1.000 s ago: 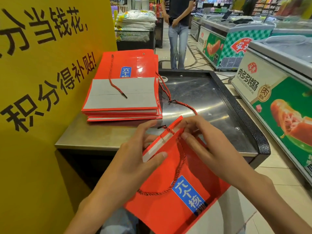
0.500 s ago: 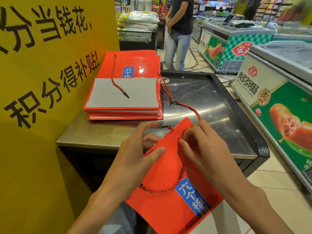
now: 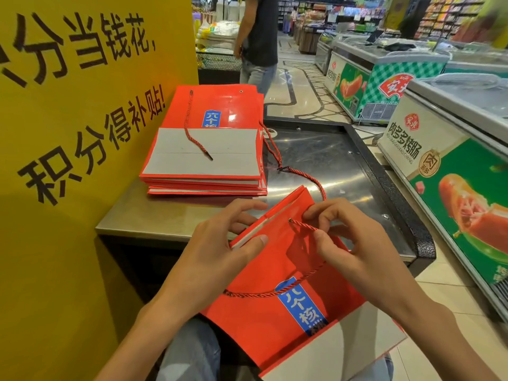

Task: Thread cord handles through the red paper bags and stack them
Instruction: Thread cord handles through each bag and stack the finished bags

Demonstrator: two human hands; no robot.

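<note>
Now that the cord [image 3: 303,226] has come out through the hole, the right hand [image 3: 354,248] pinches it – the left hand [image 3: 220,248] holds the red bag [image 3: 264,320] over the lap, near the stack [image 3: 204,149] on the surface [image 3: 324,166].

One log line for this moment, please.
step: threading cord | left hand: holds red bag top edge | right hand: pinches cord at eyelet | stack: on counter

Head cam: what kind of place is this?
Most likely a supermarket: chest freezers with sausage adverts line the tiled aisle, stocked shelves fill the background, and a yellow promo sign stands beside the steel counter.
</note>
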